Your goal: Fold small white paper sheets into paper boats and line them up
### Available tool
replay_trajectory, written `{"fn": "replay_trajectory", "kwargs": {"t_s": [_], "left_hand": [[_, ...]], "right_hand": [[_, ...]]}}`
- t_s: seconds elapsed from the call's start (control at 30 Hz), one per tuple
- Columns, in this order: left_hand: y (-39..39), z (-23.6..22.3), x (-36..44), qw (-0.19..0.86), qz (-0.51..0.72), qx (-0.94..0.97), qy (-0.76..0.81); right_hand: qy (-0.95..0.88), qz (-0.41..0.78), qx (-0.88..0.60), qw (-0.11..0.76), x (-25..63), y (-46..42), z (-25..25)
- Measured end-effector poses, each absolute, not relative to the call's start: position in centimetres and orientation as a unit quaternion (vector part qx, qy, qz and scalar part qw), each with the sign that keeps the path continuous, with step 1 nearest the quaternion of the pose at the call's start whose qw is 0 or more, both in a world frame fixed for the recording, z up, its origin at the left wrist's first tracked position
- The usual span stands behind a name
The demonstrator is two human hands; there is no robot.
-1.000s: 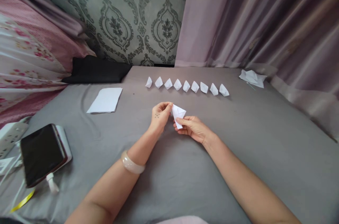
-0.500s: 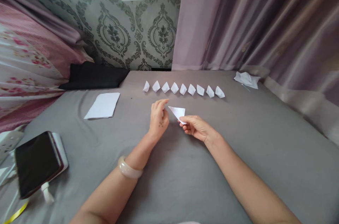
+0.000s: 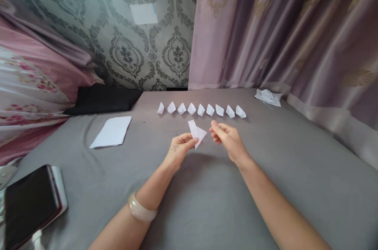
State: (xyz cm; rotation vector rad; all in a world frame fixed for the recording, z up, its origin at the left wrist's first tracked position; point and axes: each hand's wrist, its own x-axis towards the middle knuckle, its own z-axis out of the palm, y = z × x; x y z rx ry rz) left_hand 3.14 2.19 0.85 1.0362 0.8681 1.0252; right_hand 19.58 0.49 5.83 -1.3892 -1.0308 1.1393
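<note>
My left hand [image 3: 177, 150] pinches a folded piece of white paper [image 3: 200, 134] between thumb and fingers. The paper has a pointed corner toward the right and a flat strip sticking up at its upper left. Just to the right, apart from the paper, is my right hand [image 3: 228, 139], its fingers curled and the thumb against them, with nothing visible in it. Beyond both hands stands a row of several small folded white paper shapes [image 3: 191, 109].
On the left lies a stack of white paper sheets [image 3: 111, 132], with a black cloth [image 3: 103, 99] behind it. A dark-screened device [image 3: 31, 206] rests at the lower left. Crumpled white paper [image 3: 268, 97] lies at the far right, by the curtain [image 3: 283, 37]. Grey fabric [image 3: 295, 155] covers the surface.
The folded paper passed from my right hand to my left, and its folded outline looks different. My right hand let go and moved slightly right. The view tilted up.
</note>
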Motion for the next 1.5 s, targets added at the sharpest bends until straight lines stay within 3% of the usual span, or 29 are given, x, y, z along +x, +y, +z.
{"fn": "replay_trajectory", "kwargs": {"t_s": [0.1, 0.3, 0.63, 0.9, 1.07, 1.23, 1.5], "left_hand": [[1.9, 1.2, 3.3, 0.702, 0.433, 0.440, 0.355], [1.4, 1.4, 3.5, 0.720, 0.396, 0.452, 0.347], [2.2, 1.2, 3.2, 0.601, 0.556, 0.414, 0.398], [2.5, 0.9, 3.1, 0.639, 0.554, 0.358, 0.396], [2.5, 1.1, 3.0, 0.639, 0.548, 0.380, 0.384], [2.3, 1.5, 3.1, 0.649, 0.576, 0.340, 0.364], [2.1, 1.7, 3.3, 0.674, 0.580, 0.304, 0.341]], "right_hand": [[-0.550, 0.353, -0.571, 0.497, 19.0, 0.4, 5.1], [-0.532, 0.433, -0.539, 0.489, 18.2, 0.6, 3.7], [-0.536, 0.394, -0.562, 0.491, 17.2, 0.1, 2.5], [-0.575, 0.314, -0.587, 0.476, 16.2, -0.4, 2.1], [-0.604, 0.229, -0.600, 0.472, 16.0, -0.9, 2.5], [-0.666, 0.071, -0.550, 0.498, 15.6, -1.3, 2.5], [-0.736, -0.064, -0.516, 0.433, 15.4, -1.4, 1.4]]}}
